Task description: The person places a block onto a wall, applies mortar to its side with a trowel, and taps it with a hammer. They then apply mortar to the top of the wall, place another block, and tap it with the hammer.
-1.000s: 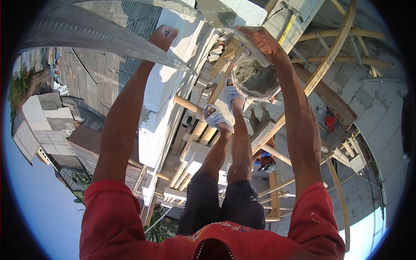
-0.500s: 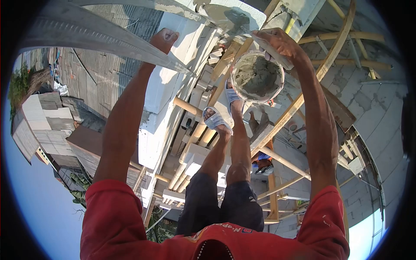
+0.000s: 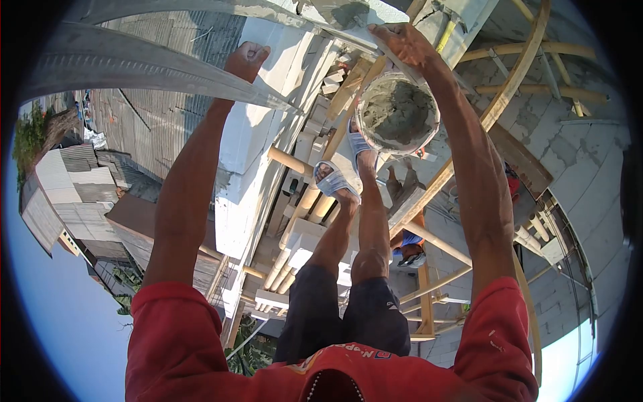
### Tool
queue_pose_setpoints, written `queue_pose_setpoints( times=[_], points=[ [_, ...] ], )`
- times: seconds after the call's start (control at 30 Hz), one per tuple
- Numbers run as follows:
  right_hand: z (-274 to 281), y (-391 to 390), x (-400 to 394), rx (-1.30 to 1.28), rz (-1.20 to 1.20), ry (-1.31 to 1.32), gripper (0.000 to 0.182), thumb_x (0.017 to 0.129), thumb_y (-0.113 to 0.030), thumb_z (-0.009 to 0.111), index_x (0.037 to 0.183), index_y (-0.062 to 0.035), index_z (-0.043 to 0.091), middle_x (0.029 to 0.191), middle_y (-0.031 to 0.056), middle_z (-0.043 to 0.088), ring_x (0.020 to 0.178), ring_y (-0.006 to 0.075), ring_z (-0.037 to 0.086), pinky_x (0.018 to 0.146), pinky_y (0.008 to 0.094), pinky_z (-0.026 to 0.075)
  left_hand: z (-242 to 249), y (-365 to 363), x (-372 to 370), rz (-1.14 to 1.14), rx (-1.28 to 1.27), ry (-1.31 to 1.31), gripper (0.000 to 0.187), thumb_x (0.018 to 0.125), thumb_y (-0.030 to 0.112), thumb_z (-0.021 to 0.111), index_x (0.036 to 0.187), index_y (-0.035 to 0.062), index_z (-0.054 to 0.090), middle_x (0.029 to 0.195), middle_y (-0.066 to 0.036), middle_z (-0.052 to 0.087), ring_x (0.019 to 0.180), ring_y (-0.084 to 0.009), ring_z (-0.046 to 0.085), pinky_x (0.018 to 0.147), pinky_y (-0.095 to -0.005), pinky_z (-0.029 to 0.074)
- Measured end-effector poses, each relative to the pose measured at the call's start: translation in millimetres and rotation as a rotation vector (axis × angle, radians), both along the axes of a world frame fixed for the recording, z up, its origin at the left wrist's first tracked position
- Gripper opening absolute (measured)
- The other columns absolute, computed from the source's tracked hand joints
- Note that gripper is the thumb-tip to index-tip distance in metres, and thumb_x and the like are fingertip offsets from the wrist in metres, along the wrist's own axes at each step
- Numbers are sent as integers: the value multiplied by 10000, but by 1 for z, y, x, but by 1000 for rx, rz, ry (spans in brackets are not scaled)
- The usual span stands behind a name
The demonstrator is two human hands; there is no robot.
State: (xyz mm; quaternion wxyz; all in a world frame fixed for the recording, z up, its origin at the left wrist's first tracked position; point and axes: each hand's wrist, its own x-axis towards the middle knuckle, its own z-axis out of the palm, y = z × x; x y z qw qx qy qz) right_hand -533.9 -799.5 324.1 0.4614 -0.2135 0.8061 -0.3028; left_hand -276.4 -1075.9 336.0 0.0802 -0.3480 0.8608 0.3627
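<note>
My right hand (image 3: 405, 45) is closed around a flat grey tool that looks like a trowel (image 3: 396, 61), seen nearly edge-on. It is held just above the bucket's far rim, by the end of a white block (image 3: 385, 12) with wet mortar (image 3: 345, 13) smeared on it. Below the hand, the bucket (image 3: 366, 137) contains grey mortar (image 3: 398, 110). My left hand (image 3: 246, 60) is curled into a fist over the white block wall (image 3: 251, 127); nothing shows in it. A metal strip (image 3: 181, 74) crosses in front of its wrist.
My sandalled feet (image 3: 328, 175) stand high up beside bamboo poles (image 3: 291, 161) and timber. A long wooden beam (image 3: 439, 181) slants past on the right. Another person (image 3: 410, 249) is far below. Corrugated roofs (image 3: 140, 94) lie at left. A yellow-handled tool (image 3: 445, 35) rests near the blocks.
My right hand and the grey tool have moved away from the bucket, up and left toward the mortared block. The left fist has shifted slightly left. The person below has moved a little.
</note>
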Motion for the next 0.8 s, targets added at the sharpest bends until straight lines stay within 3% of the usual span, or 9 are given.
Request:
queue_pose_setpoints(
  times=[0.03, 0.1, 0.2, 0.23, 0.37, 0.47, 0.53, 0.63, 0.8],
  points=[
    [-15, 5, 1, 14, -22, -15, 726, 884, -673, 598, 994, 34, 722, 754, 151, 703, 690, 255, 692, 686, 410, 549, 1, 1, 1, -2, -2, -8, 458, 944, 441, 676, 1037, -7, 692, 949, -151, 733, 906, -254, 702, 835, -372, 535],
    [6, 12, 3, -4, 66, -14, 649, 898, -606, 650, 1095, 12, 671, 775, 86, 672, 648, 167, 642, 595, 307, 515, 5, 1, -1, -2, -5, -13, 461, 943, 445, 676, 1042, -6, 692, 952, -151, 733, 909, -251, 702, 838, -372, 534],
    [57, 24, 26, -153, -169, -127, 561, 947, -514, 640, 1173, -1, 637, 775, 60, 645, 587, 140, 619, 536, 282, 518, 4, 3, -1, 16, 9, -17, 465, 941, 447, 675, 1050, -5, 692, 961, -150, 733, 911, -245, 701, 842, -368, 532],
    [69, 21, 24, -96, -201, -196, 549, 952, -506, 635, 1163, 0, 646, 777, 65, 648, 588, 142, 622, 546, 292, 524, -3, 1, 1, 29, 12, -14, 464, 940, 445, 675, 1053, -4, 692, 965, -150, 733, 911, -244, 700, 841, -367, 532],
    [56, 16, 13, -90, -181, -425, 516, 946, -498, 647, 1080, -2, 698, 756, 59, 655, 584, 134, 623, 537, 323, 524, -7, -4, 2, 16, 35, -4, 461, 936, 439, 680, 1062, -4, 691, 981, -150, 736, 916, -243, 701, 840, -363, 529],
    [21, 3, 8, -63, -15, -32, 497, 930, -503, 670, 1000, -14, 731, 699, 30, 642, 560, 112, 614, 485, 316, 502, -1, 1, -2, 44, 40, -48, 467, 952, 435, 671, 1078, -14, 684, 996, -163, 732, 956, -259, 703, 861, -368, 527],
    [12, 5, -2, -129, 103, -39, 518, 917, -518, 678, 1025, -14, 733, 691, 33, 645, 562, 115, 619, 492, 315, 509, 8, 1, -4, -7, 21, -90, 470, 953, 439, 669, 1085, -11, 683, 1002, -164, 733, 963, -262, 704, 865, -367, 528],
    [6, 18, -20, -207, 68, -121, 562, 902, -546, 683, 1074, -13, 728, 714, 44, 663, 563, 120, 624, 516, 310, 520, 8, 0, -7, -47, 11, -78, 448, 945, 418, 674, 1071, -12, 686, 984, -167, 733, 931, -267, 702, 842, -372, 529],
    [53, 9, -27, -35, 205, -75, 593, 885, -548, 704, 1133, -10, 712, 718, 51, 663, 553, 128, 625, 511, 304, 518, 7, -2, -8, -51, 8, -71, 429, 940, 396, 680, 1064, -15, 688, 984, -178, 733, 925, -277, 704, 836, -380, 531]
  ],
)
